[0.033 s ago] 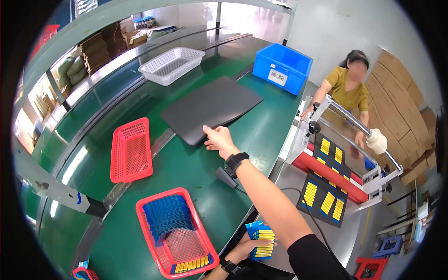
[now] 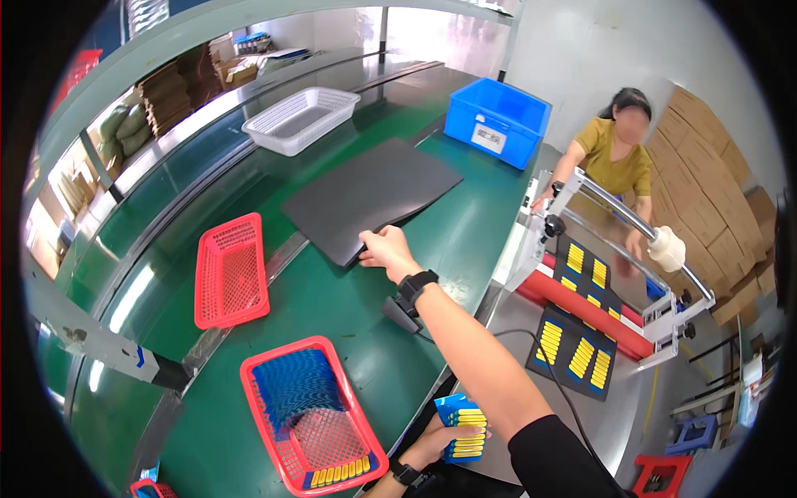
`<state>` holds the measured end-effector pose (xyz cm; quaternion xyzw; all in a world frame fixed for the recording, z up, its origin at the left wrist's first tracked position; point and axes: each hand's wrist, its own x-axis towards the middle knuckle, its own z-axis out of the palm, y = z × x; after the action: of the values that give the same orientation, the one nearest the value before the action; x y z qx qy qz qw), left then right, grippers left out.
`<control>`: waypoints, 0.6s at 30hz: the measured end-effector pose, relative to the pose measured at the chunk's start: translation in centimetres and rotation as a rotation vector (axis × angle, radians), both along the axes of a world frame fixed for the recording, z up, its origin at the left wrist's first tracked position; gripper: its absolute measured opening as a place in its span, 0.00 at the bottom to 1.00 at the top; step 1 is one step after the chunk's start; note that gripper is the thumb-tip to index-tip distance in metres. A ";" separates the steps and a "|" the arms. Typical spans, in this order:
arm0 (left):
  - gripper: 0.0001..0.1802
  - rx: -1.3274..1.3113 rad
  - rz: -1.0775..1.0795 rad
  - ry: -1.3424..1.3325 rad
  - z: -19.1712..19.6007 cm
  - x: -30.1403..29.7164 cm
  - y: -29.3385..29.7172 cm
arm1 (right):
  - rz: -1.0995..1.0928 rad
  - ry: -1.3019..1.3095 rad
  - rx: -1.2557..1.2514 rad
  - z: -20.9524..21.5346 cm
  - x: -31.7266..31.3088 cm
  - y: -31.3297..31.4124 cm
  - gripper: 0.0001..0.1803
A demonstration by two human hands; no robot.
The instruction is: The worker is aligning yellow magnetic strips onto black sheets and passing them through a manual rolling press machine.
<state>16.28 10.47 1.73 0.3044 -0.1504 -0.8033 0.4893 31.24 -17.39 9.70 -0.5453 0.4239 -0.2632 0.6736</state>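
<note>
Right hand (image 2: pixel 388 252) pinches black sheet (image 2: pixel 374 195) by near corner, fingers closed on edge; sheet lies on green table (image 2: pixel 332 311). Left hand (image 2: pixel 430 441) curls around blue-and-yellow packs (image 2: pixel 469 448). Step apparently gripping sheet; lifting would call for firm pinch.

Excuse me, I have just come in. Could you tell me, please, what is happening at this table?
A person's right hand touches the near corner of a black mat on the green table, while the left hand holds blue and yellow cards. Blue pieces sit in the nearest large red basket. To the right, black panels with yellow strips lie on both sides of a red roller, and a co-worker stands beyond it.
</note>
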 end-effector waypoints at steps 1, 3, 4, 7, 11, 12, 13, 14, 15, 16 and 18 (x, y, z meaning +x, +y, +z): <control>0.30 0.023 0.022 0.009 0.1 0.0 0.0 | -0.060 -0.110 0.010 0.1 0.1 0.2 0.16; 0.30 0.058 0.024 -0.002 0.5 -0.3 -0.7 | -0.145 -0.215 -0.067 1.0 -1.0 0.0 0.12; 0.30 0.032 0.027 0.062 -0.1 -0.6 -1.0 | -0.156 -0.211 -0.144 1.8 -1.7 -0.2 0.11; 0.31 -0.013 0.122 0.064 0.5 -1.2 -2.2 | -0.156 -0.373 -0.205 4.5 -5.6 0.3 0.12; 0.31 0.053 0.141 0.058 0.9 -3.4 -3.5 | -0.157 -0.427 -0.353 8.3 -15.1 0.3 0.11; 0.31 0.046 0.111 0.057 0.8 -4.0 -3.6 | -0.139 -0.410 -0.344 9.4 -17.7 0.6 0.10; 0.32 0.048 0.153 0.064 0.7 -4.7 -3.5 | -0.095 -0.400 -0.348 10.1 -20.2 0.6 0.10; 0.32 0.055 0.204 0.070 0.5 -5.1 -3.3 | -0.044 -0.391 -0.344 10.9 -22.4 0.7 0.09; 0.33 0.114 0.245 0.097 0.7 -5.5 -2.8 | -0.007 -0.366 -0.284 11.6 -24.8 1.3 0.08; 0.32 0.118 0.256 0.122 1.3 -5.7 -2.5 | 0.015 -0.339 -0.321 11.8 -27.4 1.5 0.06; 0.30 0.086 0.287 0.092 1.5 -6.1 -1.9 | 0.008 -0.303 -0.267 12.4 -32.7 3.1 0.06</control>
<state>10.18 8.60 3.20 0.3065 -0.0481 -0.7438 0.5921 -1.47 -14.29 22.14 -0.5857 0.2766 -0.3936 0.6524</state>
